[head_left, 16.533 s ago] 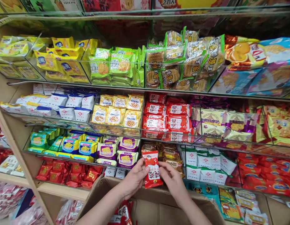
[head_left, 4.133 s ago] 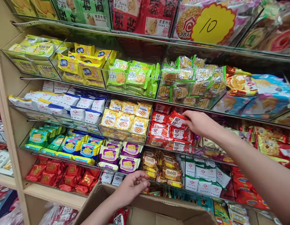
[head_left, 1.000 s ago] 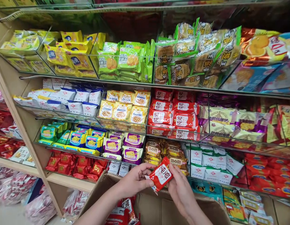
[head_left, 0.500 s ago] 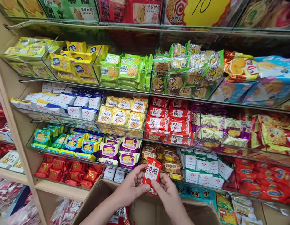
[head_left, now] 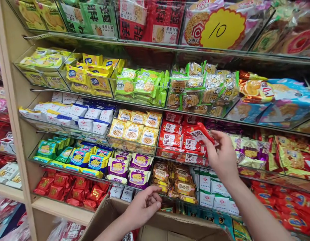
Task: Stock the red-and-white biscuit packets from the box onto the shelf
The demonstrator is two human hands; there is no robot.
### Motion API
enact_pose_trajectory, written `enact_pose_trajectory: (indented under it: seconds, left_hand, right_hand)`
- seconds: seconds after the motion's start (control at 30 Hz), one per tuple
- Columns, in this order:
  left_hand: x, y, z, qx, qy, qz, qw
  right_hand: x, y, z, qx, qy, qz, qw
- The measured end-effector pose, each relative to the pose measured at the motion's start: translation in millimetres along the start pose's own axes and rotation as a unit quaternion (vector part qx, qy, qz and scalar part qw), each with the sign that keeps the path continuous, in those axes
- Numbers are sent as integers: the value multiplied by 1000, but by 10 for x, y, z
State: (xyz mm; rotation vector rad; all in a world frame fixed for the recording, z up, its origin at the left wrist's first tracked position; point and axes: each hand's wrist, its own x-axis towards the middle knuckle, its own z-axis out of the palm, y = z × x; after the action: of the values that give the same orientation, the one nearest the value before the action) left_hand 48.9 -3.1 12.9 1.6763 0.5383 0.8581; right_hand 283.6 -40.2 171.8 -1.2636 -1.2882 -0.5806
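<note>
And there it was — the right hand (head_left: 223, 155) reached up to the shelf, thumb and fingers pinching a red packet (head_left: 198, 134) by its right end, right over the red stack (head_left: 171, 140) in its glass bin! The packet tilted, its far end just at the stack; whether it was touching, the view couldn't tell. Down to the left, the left hand (head_left: 144, 205) hovered over the carton (head_left: 187, 224), fingers loosely curled, thumb apart. Between the hands sat brown packets (head_left: 186, 188) — white packets (head_left: 221, 201) lay below the right hand, cookie packets (head_left: 129, 130) above the left.
</note>
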Motion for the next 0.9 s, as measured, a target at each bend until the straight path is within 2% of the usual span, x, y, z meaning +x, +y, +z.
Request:
enact_pose_trajectory:
  seconds: [0.1,0.17,0.33,0.47,0.53,0.73,0.9]
  left_hand:
    - [-18,-33,7,34,-1,13,999]
    - [-26,-50,9,48,1,16,999]
    - [-26,-70,0,52,2,11,999]
    - [-24,-69,-14,51,-1,10,999]
    - [-25,-59,-24,53,-3,1,999]
    - [-38,-11,-51,72,-14,-5,997]
    - [-44,11,-64,93,-16,-4,996]
  right_hand:
    - [344,131,192,-58,-38,-119,991]
    - [463,166,347,-57,-63,-147,985]
    - [644,64,648,-40,-140,-113,983]
    - [746,-37,785,-66,-235,-70,967]
    - [770,-56,826,-79,-261,-57,960]
    - [771,-74,832,-124,-291,-36,948]
    - [696,-109,787,-137,-271,-63,951]
